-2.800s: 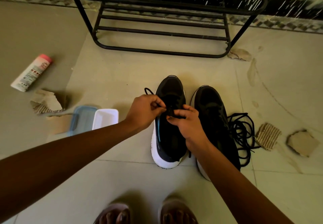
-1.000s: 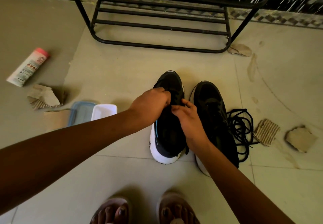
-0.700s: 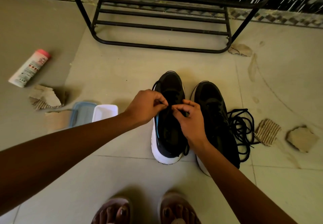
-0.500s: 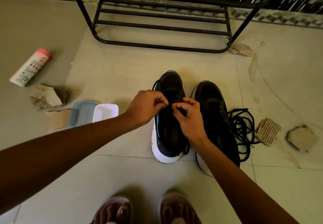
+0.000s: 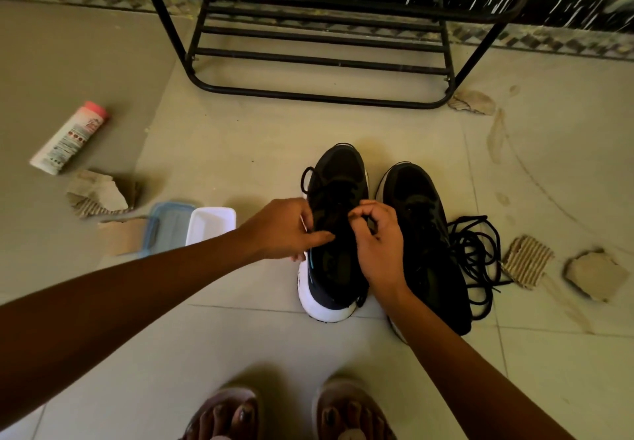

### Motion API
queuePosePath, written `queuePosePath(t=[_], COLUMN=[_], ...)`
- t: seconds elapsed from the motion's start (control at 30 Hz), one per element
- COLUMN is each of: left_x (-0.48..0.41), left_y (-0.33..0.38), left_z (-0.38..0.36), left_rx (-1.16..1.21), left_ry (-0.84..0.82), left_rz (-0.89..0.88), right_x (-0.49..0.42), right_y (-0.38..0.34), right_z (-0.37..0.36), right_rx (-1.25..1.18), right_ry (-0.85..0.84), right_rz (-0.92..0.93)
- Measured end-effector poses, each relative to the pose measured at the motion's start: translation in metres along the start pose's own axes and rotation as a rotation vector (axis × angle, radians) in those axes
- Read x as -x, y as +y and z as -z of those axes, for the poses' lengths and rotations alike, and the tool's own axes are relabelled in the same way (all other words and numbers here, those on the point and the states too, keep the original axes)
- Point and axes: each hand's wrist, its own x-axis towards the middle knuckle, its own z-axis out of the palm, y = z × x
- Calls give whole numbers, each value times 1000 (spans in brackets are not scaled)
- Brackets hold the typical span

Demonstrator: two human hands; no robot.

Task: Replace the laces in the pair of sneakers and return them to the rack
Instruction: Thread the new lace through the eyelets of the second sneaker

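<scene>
The left grip (image 5: 284,230) is closed on the black lace (image 5: 305,179), with one finger stretched flat across the tongue and the others curled at the sole's edge; a loop of that lace stands up just beyond its knuckles. The right grip (image 5: 377,244) faces it at close range, thumb and forefinger curled in a tight pinch on the lace over the tongue, though black on black hides the strand there. Directly beneath both grips stands the first sneaker (image 5: 338,172), black with a white sole, upright on the floor (image 5: 240,151), toe pointing away from the person. The second sneaker (image 5: 411,189) stands just to the right of the right grip, touching or nearly touching the first; the right forearm crosses its heel. Further right of that grip, against the second sneaker's outer side, lies a tangle of loose black laces (image 5: 475,247); past it lie torn cardboard scraps (image 5: 526,261). Well beyond the grips stands the black metal rack (image 5: 319,96) by the wall. To the left of the left grip sit a white tray (image 5: 211,225) and a blue lid (image 5: 168,227), touching each other; further left and away lies a bottle (image 5: 70,137) on its side. Below the grips, nearest the person, two sandalled feet (image 5: 226,412) show.
</scene>
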Motion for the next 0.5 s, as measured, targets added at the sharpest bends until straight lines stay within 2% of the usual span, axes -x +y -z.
queuePosePath(t=[0.13,0.2,0.27,0.33,0.4,0.5], left_x=[0,1,0,1,2,1], left_y=[1,2,1,0,-2,-1], left_z=[-7,-7,-7,-7,-7,-6], left_rx=[23,29,12,6,2,-5], left_ry=[-12,-21,-26,-26,-31,-45], left_rz=[14,22,21,20,27,31], right_x=[1,-4,-12,-21,-31,-43], right_y=[-7,-18,-29,-35,-37,-34], right_z=[5,15,32,58,89,132], right_rx=[-140,-401,-706,-863,-860,-671], right_ry=[100,110,132,222,371,616], right_rz=[0,-64,-215,-332,-366,-249])
